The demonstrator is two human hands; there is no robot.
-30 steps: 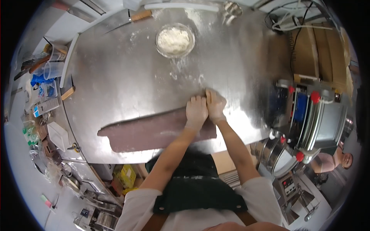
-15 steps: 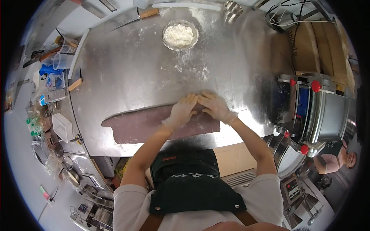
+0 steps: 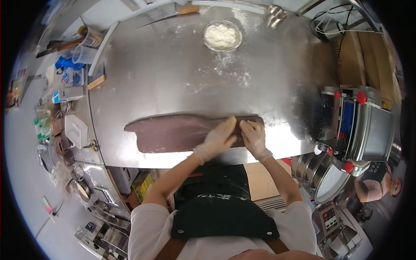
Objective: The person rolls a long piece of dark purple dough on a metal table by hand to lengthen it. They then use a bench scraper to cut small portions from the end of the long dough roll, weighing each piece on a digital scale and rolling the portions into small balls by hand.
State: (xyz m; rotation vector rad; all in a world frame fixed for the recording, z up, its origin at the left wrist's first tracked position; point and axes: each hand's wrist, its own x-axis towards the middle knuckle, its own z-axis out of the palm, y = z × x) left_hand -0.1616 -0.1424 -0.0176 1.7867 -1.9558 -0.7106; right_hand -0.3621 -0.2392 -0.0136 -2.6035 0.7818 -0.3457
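Observation:
A long purple-brown sheet of dough [image 3: 169,133] lies across the near part of the steel table, its far edge raised slightly like a narrow fold. Both hands wear pale see-through gloves. My left hand [image 3: 218,139] rests on the right part of the sheet, fingers stretched towards the far edge and thumb apart, slightly blurred. Close beside it, near the sheet's right end, the fingers of my right hand [image 3: 254,136] are curled down onto the dough at its far edge. Their tips are partly hidden.
A bowl of white flour [image 3: 222,36] stands at the back, near a wooden-handled knife [image 3: 187,10] and a metal cup [image 3: 276,16]. A roller machine [image 3: 370,130] with red knobs borders the right side. At left are a wooden-handled scraper [image 3: 96,82], scissors [image 3: 93,146] and a white tray [image 3: 76,131].
The hands have drawn nearer to me along the sheet and slightly apart. My right fingers have curled in. The whole view has shifted a little.

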